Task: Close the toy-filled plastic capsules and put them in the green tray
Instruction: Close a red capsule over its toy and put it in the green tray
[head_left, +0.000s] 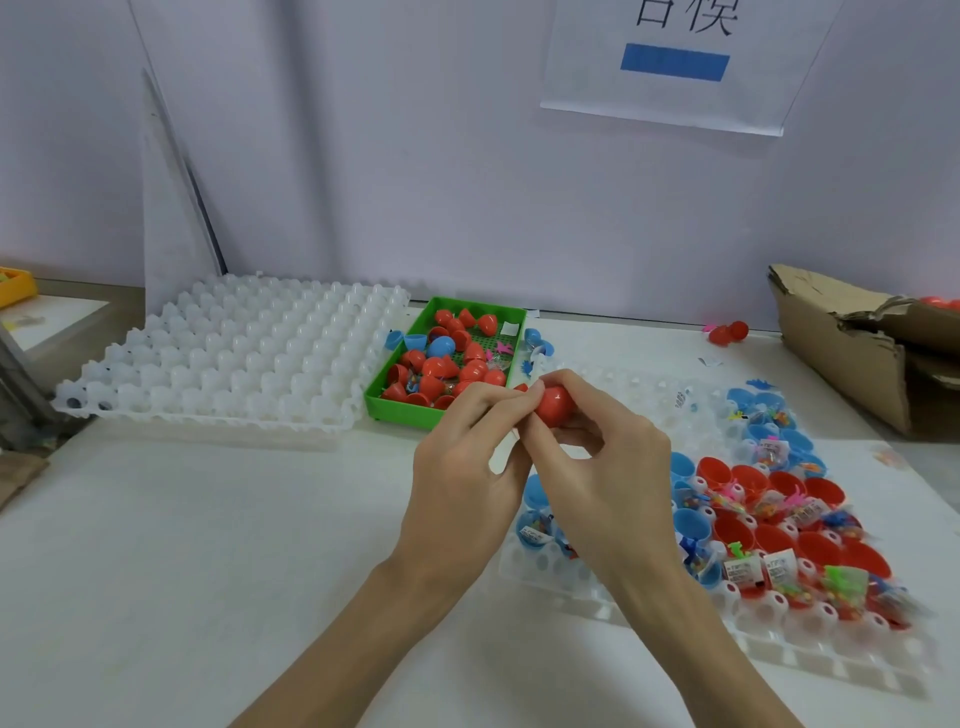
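Both hands meet mid-desk (208, 519): left hand (467, 462) and right hand (597, 467) pinch one red capsule (555, 404); green tray (397, 402) sits just beyond at eleven o'clock.

Your two bare forearms come up from the bottom edge and meet at the middle. Your left hand (467, 457) has its fingers curled and its thumb pointing to the right. Your right hand (597, 457) is arched, fingertips bent down against the left ones.
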